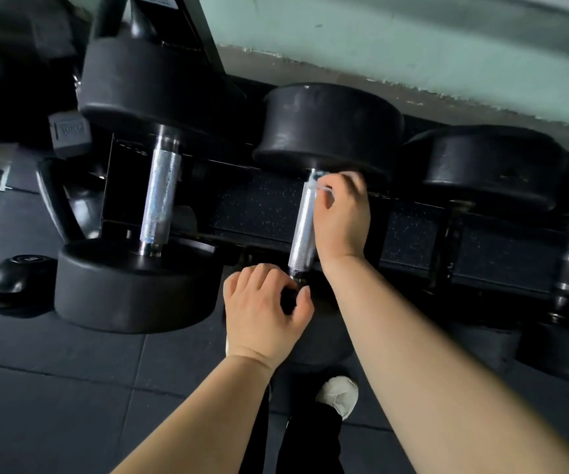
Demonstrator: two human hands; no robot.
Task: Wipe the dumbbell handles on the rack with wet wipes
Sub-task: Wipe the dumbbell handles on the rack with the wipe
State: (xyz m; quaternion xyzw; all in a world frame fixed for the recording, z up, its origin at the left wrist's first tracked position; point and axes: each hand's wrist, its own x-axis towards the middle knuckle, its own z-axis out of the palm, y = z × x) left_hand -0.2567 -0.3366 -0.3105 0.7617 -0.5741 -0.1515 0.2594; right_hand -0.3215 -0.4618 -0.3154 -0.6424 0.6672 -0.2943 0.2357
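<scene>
One wipe (324,187) in right grip (341,213) at handle (304,230) top; left grip (262,313) holds dumbbell (327,124).

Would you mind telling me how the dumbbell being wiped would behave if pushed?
Probably heavy: the dumbbell has thick black heads. Round heads might roll, though the left hand grips one. Its knurled handle likely resists slipping.
</scene>
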